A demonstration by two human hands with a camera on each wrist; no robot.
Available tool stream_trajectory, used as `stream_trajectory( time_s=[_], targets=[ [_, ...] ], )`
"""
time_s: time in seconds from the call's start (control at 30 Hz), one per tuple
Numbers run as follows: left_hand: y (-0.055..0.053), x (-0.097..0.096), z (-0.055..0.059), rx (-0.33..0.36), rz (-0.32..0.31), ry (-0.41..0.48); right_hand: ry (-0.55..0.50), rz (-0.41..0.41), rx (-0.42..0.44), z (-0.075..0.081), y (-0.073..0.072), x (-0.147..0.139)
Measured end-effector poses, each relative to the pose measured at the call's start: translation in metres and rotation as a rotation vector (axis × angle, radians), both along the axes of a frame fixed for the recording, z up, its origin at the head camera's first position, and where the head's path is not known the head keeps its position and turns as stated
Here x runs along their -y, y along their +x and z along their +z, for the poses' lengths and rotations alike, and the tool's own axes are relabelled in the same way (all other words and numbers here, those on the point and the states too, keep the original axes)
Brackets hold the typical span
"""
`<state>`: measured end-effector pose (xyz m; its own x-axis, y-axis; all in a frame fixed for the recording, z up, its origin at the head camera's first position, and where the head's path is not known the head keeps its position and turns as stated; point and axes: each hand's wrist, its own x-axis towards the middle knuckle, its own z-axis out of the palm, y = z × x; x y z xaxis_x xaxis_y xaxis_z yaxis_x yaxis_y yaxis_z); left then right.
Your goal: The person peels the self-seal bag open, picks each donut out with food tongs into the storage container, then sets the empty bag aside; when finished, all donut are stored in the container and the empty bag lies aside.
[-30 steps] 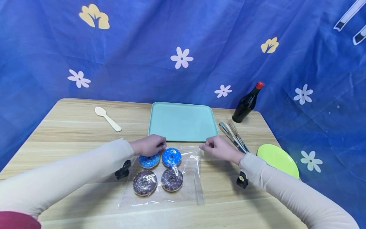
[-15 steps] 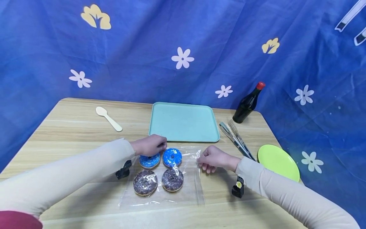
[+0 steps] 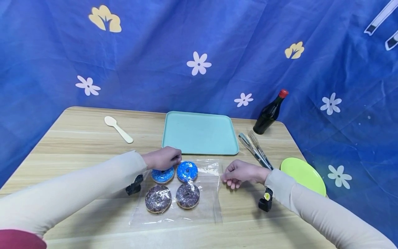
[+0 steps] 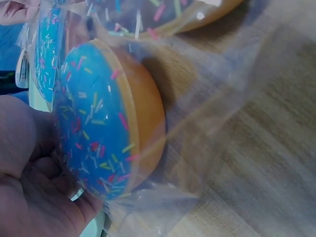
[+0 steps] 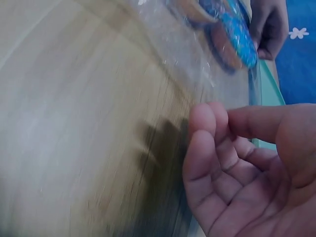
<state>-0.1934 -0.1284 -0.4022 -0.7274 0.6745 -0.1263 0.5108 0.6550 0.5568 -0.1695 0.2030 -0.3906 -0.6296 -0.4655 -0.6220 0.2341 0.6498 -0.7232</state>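
A clear plastic bag lies on the table with several sprinkled donuts inside. Two have blue icing, and the nearer pair, one of them a brown donut, is brown. My left hand grips the bag's far left corner, its fingers curled beside a blue donut in the left wrist view. That hand partly covers the same donut in the head view. At the bag's far right edge, my right hand pinches the film between thumb and fingertips. From the right wrist, the right-hand fingers are bent, the thumb meeting them.
Behind the bag sits a turquoise tray. A cream spoon lies at the left. To the right are tongs, a dark bottle with a red cap and a lime-green plate. A blue curtain hangs behind.
My right hand has come down from beside the tray to the bag's right edge, then shifted slightly right, the bag's far right corner stretching outward. My left hand stays put.
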Motion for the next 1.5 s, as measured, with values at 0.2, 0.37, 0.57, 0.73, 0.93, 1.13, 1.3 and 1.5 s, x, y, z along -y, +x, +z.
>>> stream_trajectory(
  time_s=[0.2,0.37,0.57,0.73,0.93,1.13,1.3,1.5],
  targets=[
    [0.000,0.000,-0.001,0.004,0.006,-0.010,-0.016,0.044,0.005,-0.004,-0.004,-0.011],
    [0.001,0.000,0.002,-0.006,-0.007,-0.007,-0.032,0.054,0.000,-0.006,-0.006,-0.016],
    [0.003,0.000,0.004,-0.012,-0.011,-0.007,-0.061,0.023,0.020,-0.005,-0.003,-0.017],
    [0.003,0.000,0.004,-0.013,-0.005,-0.007,-0.032,-0.052,0.051,-0.005,0.008,-0.014],
    [0.002,0.000,0.004,-0.030,-0.006,0.005,-0.018,-0.045,0.073,-0.010,0.024,-0.008],
    [0.001,0.001,0.003,-0.023,0.007,0.000,-0.042,-0.044,0.056,-0.015,0.026,-0.010],
    [0.000,0.000,0.002,-0.047,0.017,-0.026,-0.048,-0.033,0.036,-0.016,0.024,-0.014],
    [0.005,-0.005,0.002,-0.229,0.025,-0.095,-0.053,-0.026,0.030,-0.015,0.022,-0.014]
  ],
)
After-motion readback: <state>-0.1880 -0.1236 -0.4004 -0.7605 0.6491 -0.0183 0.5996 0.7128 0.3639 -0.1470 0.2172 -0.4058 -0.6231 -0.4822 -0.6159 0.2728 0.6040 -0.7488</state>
